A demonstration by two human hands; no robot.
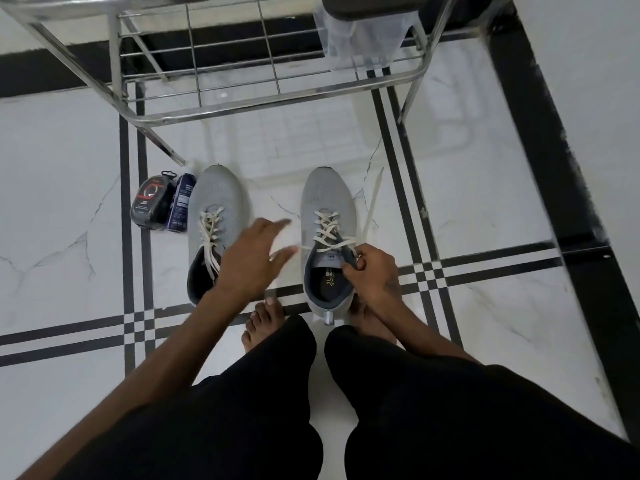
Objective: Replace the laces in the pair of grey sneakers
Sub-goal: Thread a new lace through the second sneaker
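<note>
Two grey sneakers sit on the white marble floor [485, 209], toes pointing away from the person, w/ a gap between them. Left sneaker [214, 202] and right sneaker [323, 202] both carry cream laces. Laces on the left shoe [210, 230] are crossed thru the eyelets, ends loose toward the collar. Right shoe's lace [327, 230] is partly undone; one long loose end [372, 199] trails on the floor just beside the shoe's right side.

Right hand [375, 271] is curled, fingers pinching the dark tongue/collar edge at the top of the right sneaker; can't tell if it also has the lace. Left hand [258, 254] hovers between the two shoes, fingers straight and spread wide, holding nothing, blurred.

Two lace packs [162, 204] lie on the floor touching the left sneaker's outer side, near a leg of the steel rack [207, 109]. Bare feet [265, 323] sit just behind the shoes; black trousers [450, 410] fill the foreground.
</note>
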